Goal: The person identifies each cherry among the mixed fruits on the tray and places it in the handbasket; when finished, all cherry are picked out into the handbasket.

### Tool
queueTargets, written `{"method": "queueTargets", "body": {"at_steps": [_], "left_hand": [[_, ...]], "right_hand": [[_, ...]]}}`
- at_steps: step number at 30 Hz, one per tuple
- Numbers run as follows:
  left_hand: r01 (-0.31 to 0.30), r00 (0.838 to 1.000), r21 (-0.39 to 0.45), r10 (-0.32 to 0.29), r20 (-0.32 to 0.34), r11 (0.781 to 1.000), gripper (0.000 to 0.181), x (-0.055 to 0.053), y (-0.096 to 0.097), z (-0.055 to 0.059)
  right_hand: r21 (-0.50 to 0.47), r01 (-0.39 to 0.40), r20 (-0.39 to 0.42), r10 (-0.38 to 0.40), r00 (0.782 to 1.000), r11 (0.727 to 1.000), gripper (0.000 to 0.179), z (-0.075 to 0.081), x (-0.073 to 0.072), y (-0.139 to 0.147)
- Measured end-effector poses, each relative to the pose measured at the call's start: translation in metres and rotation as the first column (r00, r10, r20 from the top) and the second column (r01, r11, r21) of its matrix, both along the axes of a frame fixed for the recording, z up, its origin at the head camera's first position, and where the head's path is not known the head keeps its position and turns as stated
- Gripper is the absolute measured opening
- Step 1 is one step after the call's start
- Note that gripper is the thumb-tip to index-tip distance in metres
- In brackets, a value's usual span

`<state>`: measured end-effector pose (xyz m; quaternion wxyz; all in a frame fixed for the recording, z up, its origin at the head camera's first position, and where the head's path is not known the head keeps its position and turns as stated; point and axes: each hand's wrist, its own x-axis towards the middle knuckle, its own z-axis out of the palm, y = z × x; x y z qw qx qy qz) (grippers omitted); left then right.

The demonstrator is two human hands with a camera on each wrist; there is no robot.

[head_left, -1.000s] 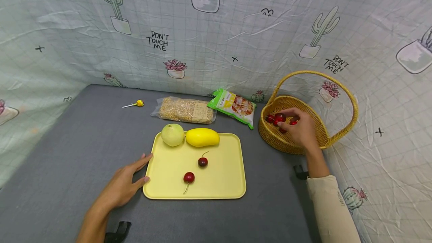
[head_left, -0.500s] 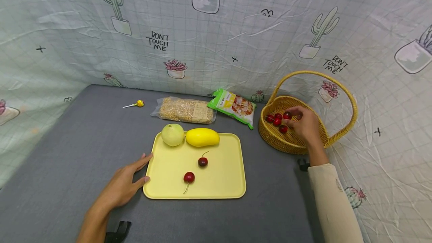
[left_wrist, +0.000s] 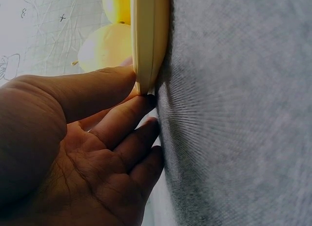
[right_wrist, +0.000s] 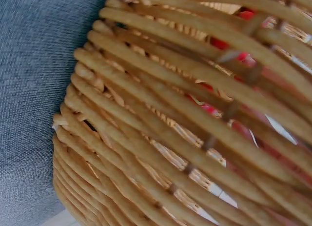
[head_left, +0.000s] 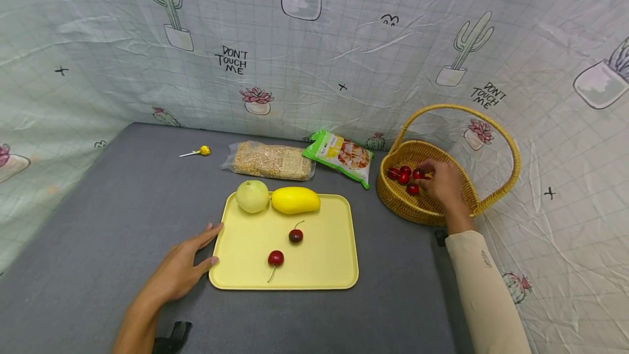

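Observation:
My left hand (head_left: 179, 266) rests against the left edge of a yellow tray (head_left: 324, 266), fingers spread and mostly straight. In the left wrist view, the thumb touches the tray's rim (left_wrist: 145, 45). On that tray lie a pale green round fruit (head_left: 253, 196), a yellow mango (head_left: 295, 200) and two stemmed cherries, one dark (head_left: 296, 236) and one red (head_left: 276, 258). Inside a wicker basket (head_left: 405, 207), my right hand (head_left: 442, 183) pinches a dark cherry (head_left: 417, 173) with thumb and fingers. Several other red cherries (head_left: 403, 178) lie beside it. The basket's weave hides that hand in the right wrist view.
Behind the tray lie a clear bag of yellow kernels (head_left: 267, 160) and a green-and-white food packet (head_left: 342, 155). A yellow lollipop (head_left: 203, 150) is at the back left. The basket's tall handle (head_left: 515, 152) arches behind the right hand. Printed cloth (head_left: 314, 70) walls the grey table.
My right hand has drawn slightly back and right within the basket, uncovering more cherries; its fingers now close on the dark one. My left hand and the tray have stayed put.

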<state>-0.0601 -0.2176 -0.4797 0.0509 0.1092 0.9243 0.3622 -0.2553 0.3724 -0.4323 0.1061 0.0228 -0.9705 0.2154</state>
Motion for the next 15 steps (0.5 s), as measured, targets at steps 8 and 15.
{"method": "queueTargets", "body": {"at_steps": [8, 15], "left_hand": [[-0.001, 1.0, -0.005, 0.001, 0.002, 1.0, 0.075, 0.0, 0.0004, -0.0005], [-0.005, 1.0, -0.009, 0.005, 0.006, 1.0, 0.075, 0.0001, 0.0006, -0.0013]], "right_hand": [[0.017, -0.03, 0.031, 0.029, 0.999, 0.999, 0.032, -0.0055, -0.004, 0.0044], [0.046, -0.038, 0.045, 0.036, 0.998, 0.998, 0.032, -0.0096, -0.0067, 0.0056]]}}
